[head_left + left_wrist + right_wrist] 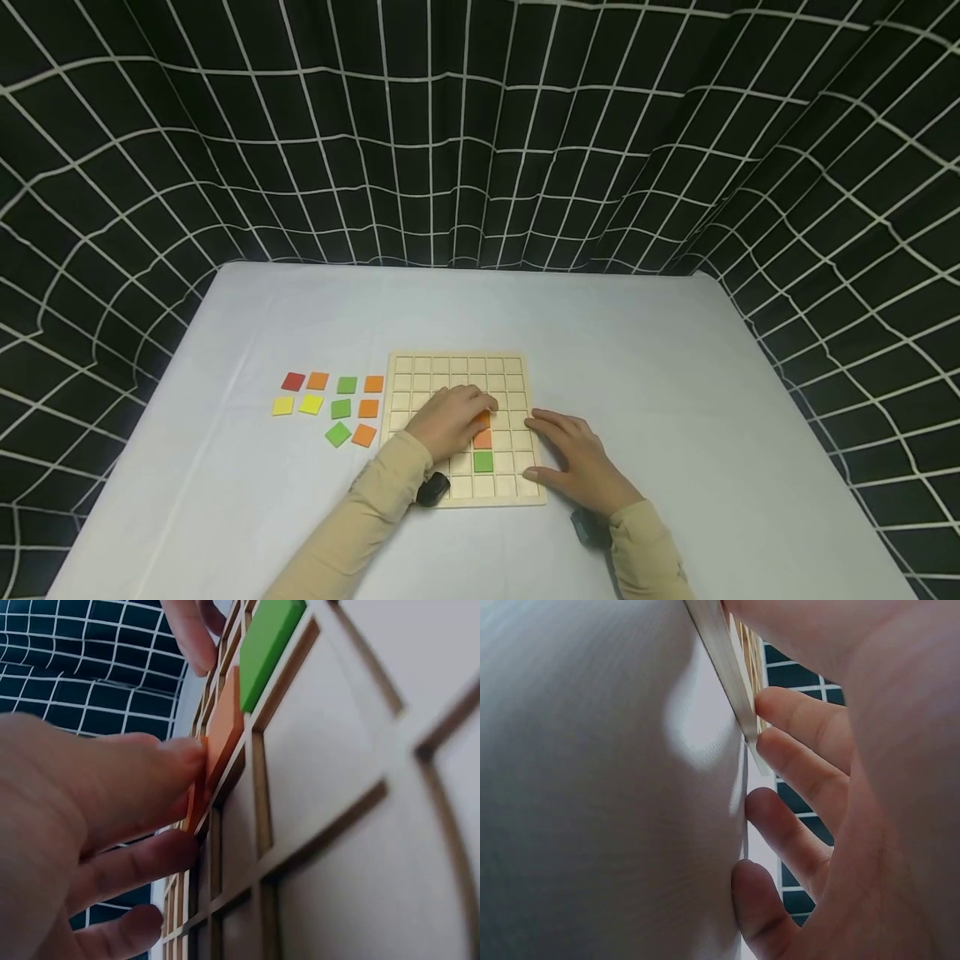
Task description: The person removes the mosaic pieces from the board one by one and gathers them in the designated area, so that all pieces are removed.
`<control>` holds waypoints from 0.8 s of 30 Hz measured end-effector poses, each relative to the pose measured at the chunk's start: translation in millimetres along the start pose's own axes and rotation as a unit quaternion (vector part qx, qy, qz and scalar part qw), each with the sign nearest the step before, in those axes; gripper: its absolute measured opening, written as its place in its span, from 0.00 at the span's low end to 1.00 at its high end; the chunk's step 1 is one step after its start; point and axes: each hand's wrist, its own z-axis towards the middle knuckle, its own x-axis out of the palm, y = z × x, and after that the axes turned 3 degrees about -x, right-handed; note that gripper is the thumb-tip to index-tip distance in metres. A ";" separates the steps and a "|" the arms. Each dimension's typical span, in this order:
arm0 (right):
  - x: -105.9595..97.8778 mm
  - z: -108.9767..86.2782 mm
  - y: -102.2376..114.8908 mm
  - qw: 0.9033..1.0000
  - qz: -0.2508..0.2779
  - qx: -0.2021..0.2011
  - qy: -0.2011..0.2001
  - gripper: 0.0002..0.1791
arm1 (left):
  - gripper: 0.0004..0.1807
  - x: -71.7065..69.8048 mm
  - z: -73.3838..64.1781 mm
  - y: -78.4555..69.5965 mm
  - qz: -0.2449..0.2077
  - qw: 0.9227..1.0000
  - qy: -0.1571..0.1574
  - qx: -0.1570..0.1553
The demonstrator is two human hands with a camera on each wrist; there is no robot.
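Note:
A wooden grid board (pixel 459 365) lies on the table under both hands. My left hand (pixel 448 421) reaches over its middle and pinches an orange square tile (pixel 196 796) between thumb and fingers, at a cell of the grid. That tile is partly hidden by the fingers. Right beside it in the same column sits another orange tile (pixel 482 439), followed by a green tile (pixel 483 461) nearer the front edge. My right hand (pixel 581 462) rests at the board's right side, fingers spread, with fingertips touching the rim (pixel 731 671).
Loose square tiles lie left of the board: a red tile (pixel 293 381), yellow ones (pixel 311 404), several green ones (pixel 341 408) and several orange ones (pixel 368 408). A white cloth covers the table (pixel 622 350). Behind it hangs a dark curtain (pixel 450 150) with white grid lines.

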 end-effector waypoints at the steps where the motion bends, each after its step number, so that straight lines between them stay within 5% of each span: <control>1: -0.1 0.0 0.5 1.000 0.001 0.002 0.001 0.39 | 0.10 -0.2 -0.2 0.6 -0.001 1.000 -0.002 0.008; 6: 0.3 0.9 1.7 1.000 -0.002 0.006 0.004 0.39 | 0.07 -3.9 -1.2 1.9 0.005 0.999 0.005 0.038; 13: 0.2 0.6 2.5 1.000 0.001 0.002 0.001 0.39 | 0.08 -8.0 -2.9 2.9 -0.002 0.999 0.038 0.022; 24: 0.8 0.3 1.7 1.000 0.003 -0.003 -0.002 0.40 | 0.05 -7.2 -3.4 8.2 0.000 0.999 0.016 0.045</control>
